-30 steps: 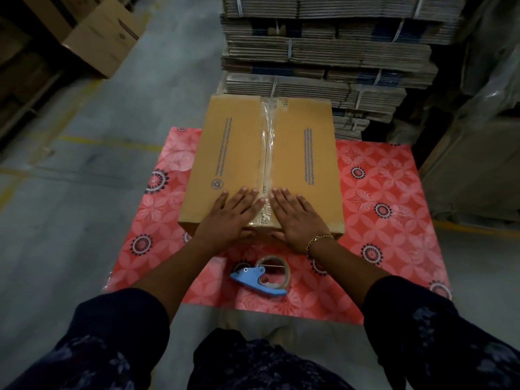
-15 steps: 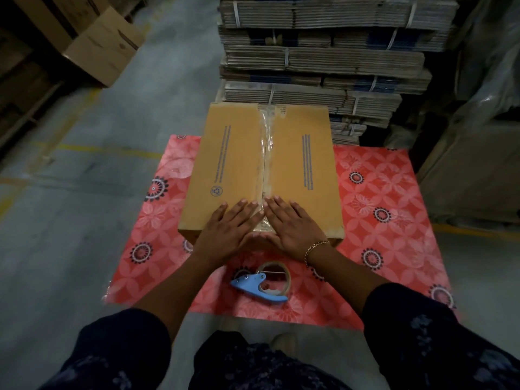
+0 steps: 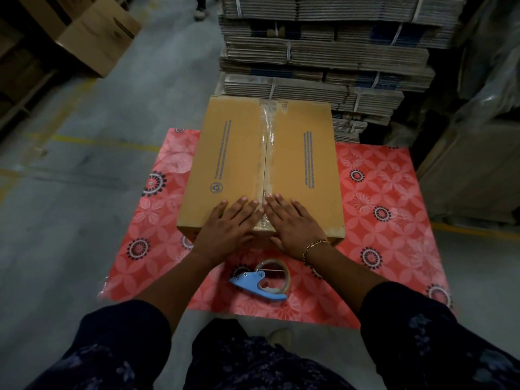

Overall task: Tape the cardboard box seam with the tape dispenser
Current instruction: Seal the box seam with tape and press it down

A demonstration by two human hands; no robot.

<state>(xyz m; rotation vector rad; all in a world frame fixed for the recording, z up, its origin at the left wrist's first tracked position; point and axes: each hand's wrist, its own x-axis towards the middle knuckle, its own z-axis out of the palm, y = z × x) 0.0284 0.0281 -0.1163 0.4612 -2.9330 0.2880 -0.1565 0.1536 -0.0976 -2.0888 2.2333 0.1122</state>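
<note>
Change since earlier: the two hands have barely shifted on the box's near end over the last second, fingertips sitting slightly closer to the near edge; the tape dispenser has not moved.
Seam: the seam runs down the middle of the cardboard box from far edge to near edge, and a glossy strip of clear tape covers it along the whole visible length.
Progress: judging by that strip, the taping pass looks done; what seems left is pressing the near end down over the edge, which the hands partly hide.
Left hand: the left hand lies flat, fingers spread, palm down just left of the seam.
Right hand: the right hand lies flat and spread just right of it, nearly meeting the left at the seam; neither grips anything.
Tape dispenser: the blue tape dispenser lies untouched on the red patterned sheet, just nearer than the box, between the forearms.
Surroundings: the sheet lies on the concrete floor; bundled flat cartons stand behind the box.
</note>
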